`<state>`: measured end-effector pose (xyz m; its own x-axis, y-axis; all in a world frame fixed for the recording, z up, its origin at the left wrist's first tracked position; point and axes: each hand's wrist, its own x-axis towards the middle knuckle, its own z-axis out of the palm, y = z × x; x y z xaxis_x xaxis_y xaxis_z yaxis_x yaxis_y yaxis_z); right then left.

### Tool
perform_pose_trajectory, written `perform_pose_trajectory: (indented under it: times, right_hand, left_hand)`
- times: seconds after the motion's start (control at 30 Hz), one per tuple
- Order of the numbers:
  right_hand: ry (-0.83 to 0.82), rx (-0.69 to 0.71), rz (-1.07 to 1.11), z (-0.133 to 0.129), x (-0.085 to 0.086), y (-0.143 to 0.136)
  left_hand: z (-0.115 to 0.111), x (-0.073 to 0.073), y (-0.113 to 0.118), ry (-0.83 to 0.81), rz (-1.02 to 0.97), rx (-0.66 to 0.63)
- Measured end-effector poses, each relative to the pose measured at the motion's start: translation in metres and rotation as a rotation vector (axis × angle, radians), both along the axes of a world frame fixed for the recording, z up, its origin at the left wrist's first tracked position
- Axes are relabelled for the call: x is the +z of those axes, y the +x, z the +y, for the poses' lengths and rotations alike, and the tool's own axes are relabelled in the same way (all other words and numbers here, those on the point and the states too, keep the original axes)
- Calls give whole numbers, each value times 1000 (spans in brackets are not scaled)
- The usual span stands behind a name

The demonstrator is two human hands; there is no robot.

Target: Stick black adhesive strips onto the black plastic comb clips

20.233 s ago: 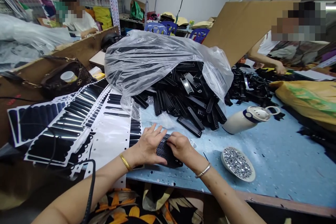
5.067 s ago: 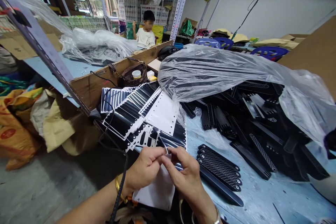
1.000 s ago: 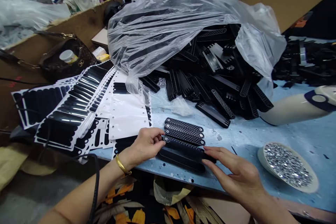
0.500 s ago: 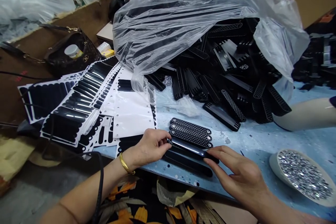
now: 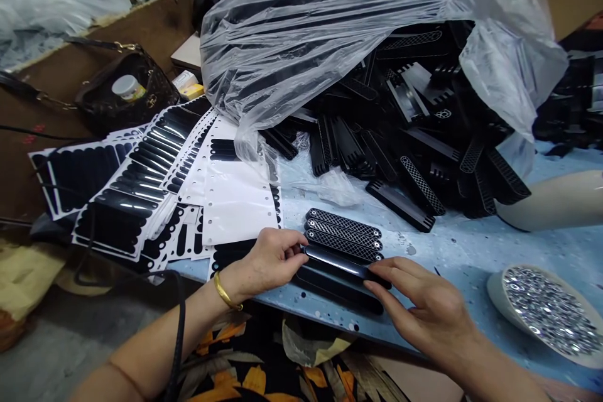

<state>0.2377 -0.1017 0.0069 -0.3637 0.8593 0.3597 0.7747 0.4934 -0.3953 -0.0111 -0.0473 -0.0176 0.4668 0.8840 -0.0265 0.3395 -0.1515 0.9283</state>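
Observation:
A glossy black strip with rounded ends (image 5: 333, 260) stretches between my two hands near the front edge of the table. My left hand (image 5: 271, 262) pinches its left end between thumb and fingers. At the other end, my right hand (image 5: 419, 301) pinches it the same way, fingertips covering the tip. Just behind the strip, several black bars with a lattice pattern (image 5: 343, 226) lie side by side, small metal rings at their ends. A plain black bar (image 5: 342, 292) rests on the table in front of the strip, its left end partly hidden.
At left fan out sheets of black strip stickers (image 5: 127, 201). Behind, a clear plastic bag (image 5: 301, 31) partly covers a heap of black toothed parts (image 5: 348, 144). A bowl (image 5: 499, 292) of small metal rings stands at right. A handbag (image 5: 136, 81) sits at back left.
The view has shifted slightly. Both hands keep their pinch on the strip; the right fingertips sit a little further in along it.

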Motion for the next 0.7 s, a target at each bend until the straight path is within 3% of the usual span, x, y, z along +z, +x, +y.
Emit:
perform_pose_trajectory:
  times: [0.7]
  right_hand:
    - [41, -8, -64, -2, -7, -2]
  left_hand:
    - [0, 2, 1, -25, -8, 8]
